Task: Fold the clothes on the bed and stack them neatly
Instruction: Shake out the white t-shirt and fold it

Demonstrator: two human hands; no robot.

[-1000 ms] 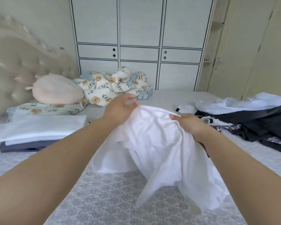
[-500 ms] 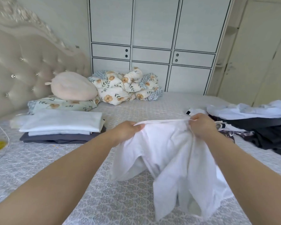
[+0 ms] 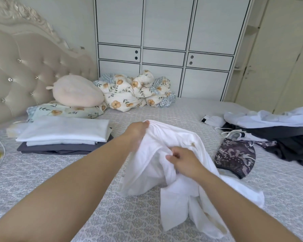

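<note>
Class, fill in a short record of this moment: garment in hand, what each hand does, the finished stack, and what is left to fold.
garment in hand: white garment, unfolded, hanging onto the bed
left hand: grips its top edge
right hand: pinches the cloth lower down
folded stack: white pieces on dark ones, left
unfolded pile: right side

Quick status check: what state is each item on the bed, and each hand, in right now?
White cotton garment: unfolded, bunched, held up.
Left hand: grips its top edge.
Right hand: pinches its middle.
White-and-grey folded stack: folded, neat.
Dark patterned garment: unfolded.
Dark-and-pale clothes heap: unfolded, jumbled.
</note>
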